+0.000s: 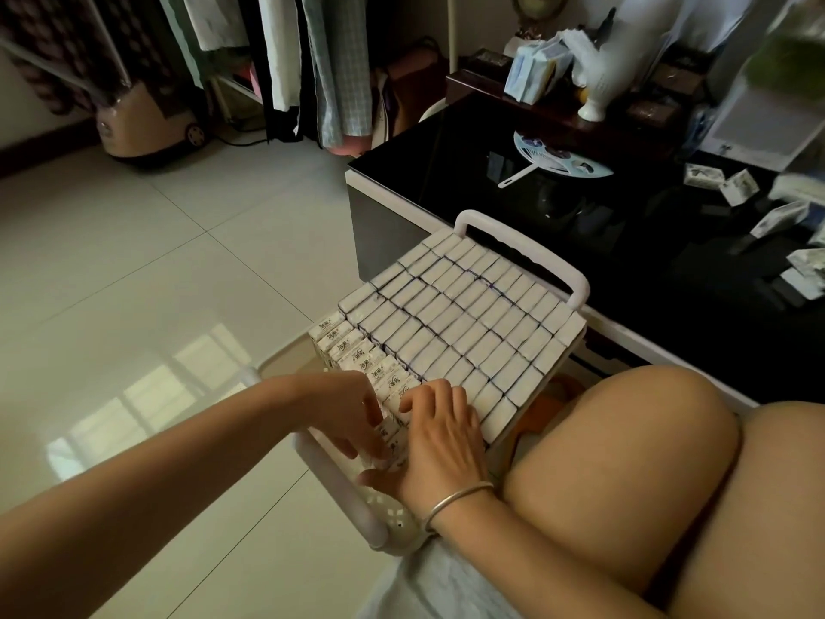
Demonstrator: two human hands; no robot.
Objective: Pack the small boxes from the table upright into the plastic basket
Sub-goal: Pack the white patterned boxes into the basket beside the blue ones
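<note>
Packed boxes (460,323) stand upright in tight rows and fill the white plastic basket (527,247), which sits tilted at frame centre between the black table (625,243) and the person's knee. A side row (352,350) along the basket's 9 o'clock edge shows printed faces. Both hands are at its 7 o'clock corner. The left hand (352,408) has fingers curled onto that row; pinch or press, can't tell. The right hand (442,435), with a bracelet (455,500) on the wrist, lies spread over the box tops, thumb out. Loose boxes (714,180) lie on the table at 2 o'clock, a fan (558,160) at 1.
</note>
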